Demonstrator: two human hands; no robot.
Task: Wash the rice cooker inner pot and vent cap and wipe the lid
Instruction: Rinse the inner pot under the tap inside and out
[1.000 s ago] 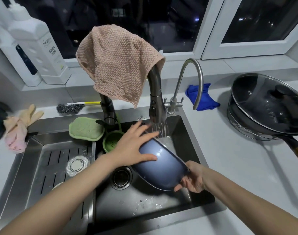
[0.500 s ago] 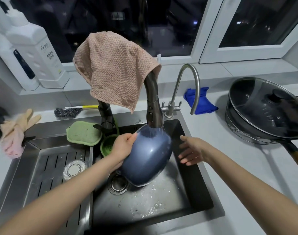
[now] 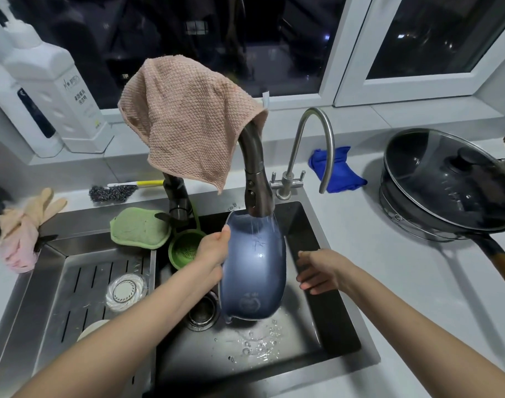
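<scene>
Dark sink [image 3: 317, 337], left hand [image 3: 214, 251] gripping inner pot [image 3: 254, 271], fingers hidden behind it

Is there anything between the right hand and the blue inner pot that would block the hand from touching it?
Nothing visible does. The right hand hovers open beside the inner pot, with only a bare gap above the sink between them. The left hand holds the pot's left edge under the running faucet.

Glossy wet blue pot [image 3: 252, 271] (metal sink [image 3: 317, 334]); waffle-weave cloth [image 3: 188, 124].
</scene>
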